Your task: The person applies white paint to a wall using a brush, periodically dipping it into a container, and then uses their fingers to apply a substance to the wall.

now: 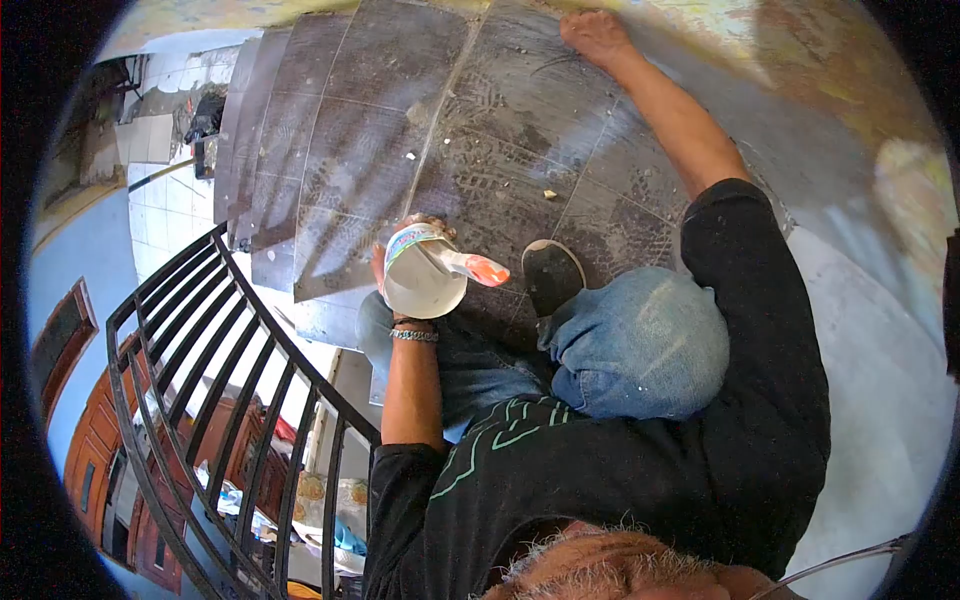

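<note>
Firmly, the left hand [384, 262] is clamped around a white plastic cup with a colourful rim [425, 290], held over the jeans-clad knee. An orange-handled tool [480, 268] sticks out of it. The right hand [595, 35] lies flat and empty on the dark tiled stair step [480, 130], well apart.

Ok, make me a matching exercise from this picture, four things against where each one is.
1 bracelet
2 white cup
3 right hand
4 black shoe

a in the left hand
b on the tiles beside the knee
c on the left wrist
d flat on the far tiles

Pairs: 1-c, 2-a, 3-d, 4-b
</note>
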A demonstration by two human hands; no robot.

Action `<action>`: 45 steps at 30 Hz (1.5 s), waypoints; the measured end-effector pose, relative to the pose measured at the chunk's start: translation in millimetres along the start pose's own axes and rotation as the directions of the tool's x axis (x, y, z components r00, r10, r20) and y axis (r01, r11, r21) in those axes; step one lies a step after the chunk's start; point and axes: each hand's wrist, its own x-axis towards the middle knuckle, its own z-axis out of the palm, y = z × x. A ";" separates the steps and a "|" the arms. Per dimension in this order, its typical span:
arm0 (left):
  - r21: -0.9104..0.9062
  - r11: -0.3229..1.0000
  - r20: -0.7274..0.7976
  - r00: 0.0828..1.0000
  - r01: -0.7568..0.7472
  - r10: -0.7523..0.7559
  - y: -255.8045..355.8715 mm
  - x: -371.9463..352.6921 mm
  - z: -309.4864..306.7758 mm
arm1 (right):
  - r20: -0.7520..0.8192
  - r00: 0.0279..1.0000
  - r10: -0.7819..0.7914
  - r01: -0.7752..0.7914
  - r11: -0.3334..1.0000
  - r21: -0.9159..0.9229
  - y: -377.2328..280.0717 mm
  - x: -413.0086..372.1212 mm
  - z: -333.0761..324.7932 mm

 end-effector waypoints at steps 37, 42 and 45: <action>0.086 0.996 0.090 0.996 0.008 -0.016 7.1 2.5 -14.4 | 0.226 0.970 0.086 -0.134 0.969 0.205 -26.1 -20.9 -4.1; -0.019 0.999 0.145 0.989 0.033 -0.030 8.6 7.5 -22.1 | 0.418 0.908 0.025 -0.212 0.889 0.407 -74.5 -93.7 -24.7; 0.003 0.999 0.136 0.990 0.035 -0.036 9.4 7.1 -25.7 | 0.345 0.905 0.249 -0.419 0.655 0.628 -57.3 -112.2 -13.3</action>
